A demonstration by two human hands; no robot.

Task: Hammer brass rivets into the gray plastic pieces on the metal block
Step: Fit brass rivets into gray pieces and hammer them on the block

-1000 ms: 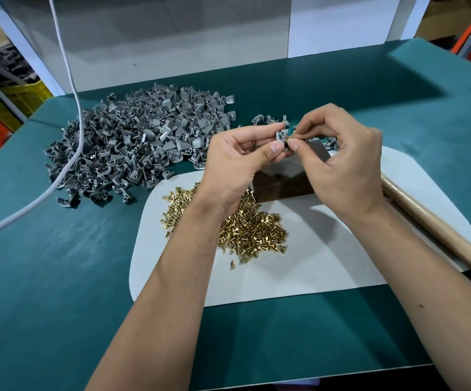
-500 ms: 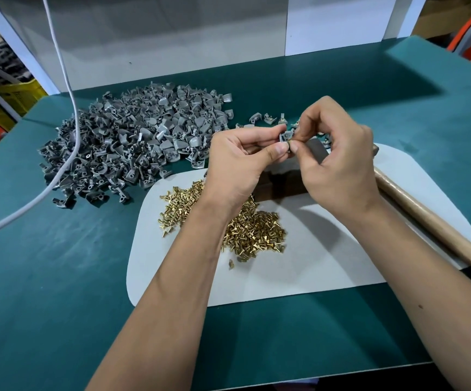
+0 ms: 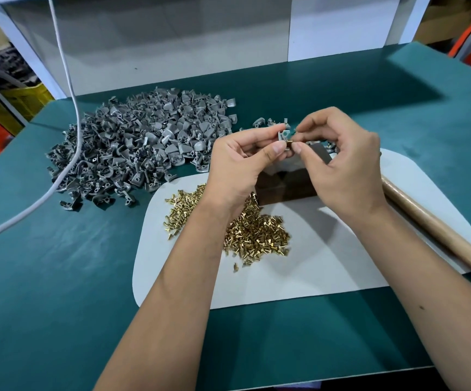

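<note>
Looking down, we pinch a gray piece (image 3: 284,136) in our left hand (image 3: 240,167) and a rivet (image 3: 290,143) in our right hand (image 3: 344,167), both raised above the block (image 3: 290,187). Both parts seem light, stiff and easy to drop; fingertip holds suit them. The hammer handle (image 3: 437,230) lies right; the table (image 3: 341,334) stays open nearby.

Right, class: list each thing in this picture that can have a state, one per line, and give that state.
left hand: pinches one gray plastic piece
right hand: pinches a brass rivet at that piece
metal block: bare on the white mat
hammer handle: lying unheld
loose rivets: heaped
gray pieces: piled
</note>
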